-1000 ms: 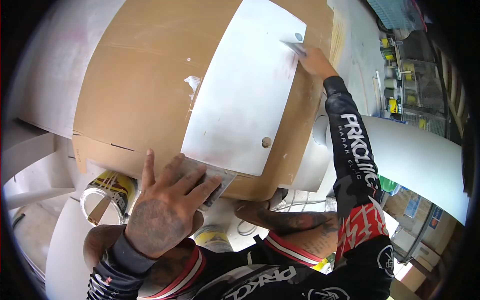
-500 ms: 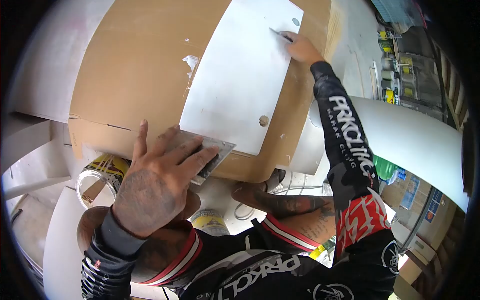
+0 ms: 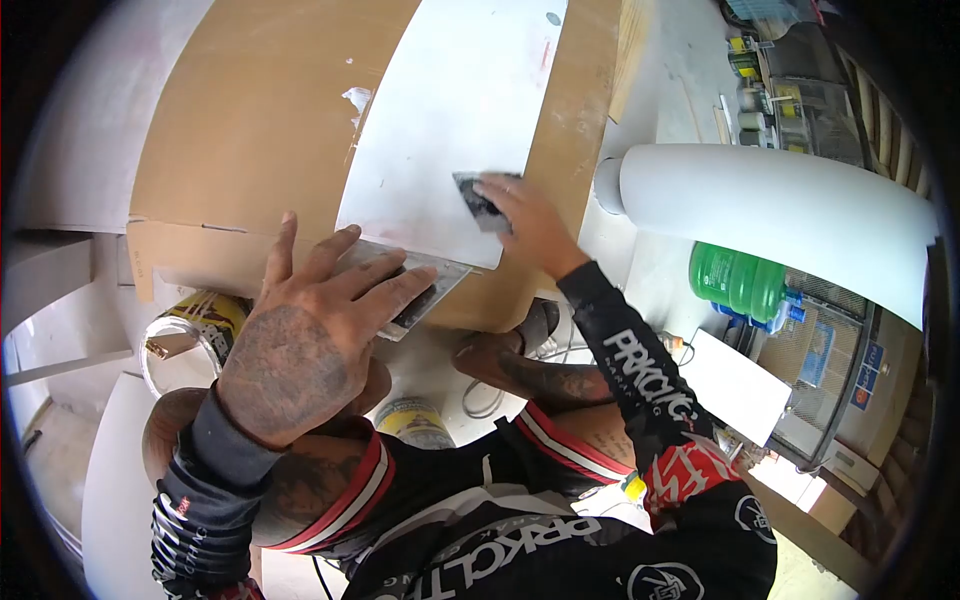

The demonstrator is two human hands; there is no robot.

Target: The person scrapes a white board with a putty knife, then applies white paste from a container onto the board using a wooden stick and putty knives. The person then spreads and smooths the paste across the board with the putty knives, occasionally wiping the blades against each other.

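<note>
A long white panel [image 3: 440, 110] with faint pinkish smears lies on brown cardboard [image 3: 240, 120]. My right hand [image 3: 535, 225] grips a flat, dark-faced putty scraper [image 3: 482, 203], its blade laid over the lower right part of the panel. My left hand [image 3: 310, 335] is at the panel's near left corner, holding a grey, putty-stained metal scraper plate [image 3: 430, 300]. Its fingers lie spread across the top of the plate, while the thumb is hidden underneath. The plate overlaps the panel's near edge in this view.
An open paint can [image 3: 190, 345] stands left of my knee, and another can [image 3: 412, 425] between my legs. To the right are a large white curved piece [image 3: 770, 195], a green water bottle [image 3: 735, 275] and a wire-mesh rack [image 3: 830, 350]. Several tins [image 3: 750, 100] line the far right.
My right hand has swept the scraper from the panel's far right edge down toward its near end. My left hand stays near the same corner. The view has shifted slightly.
</note>
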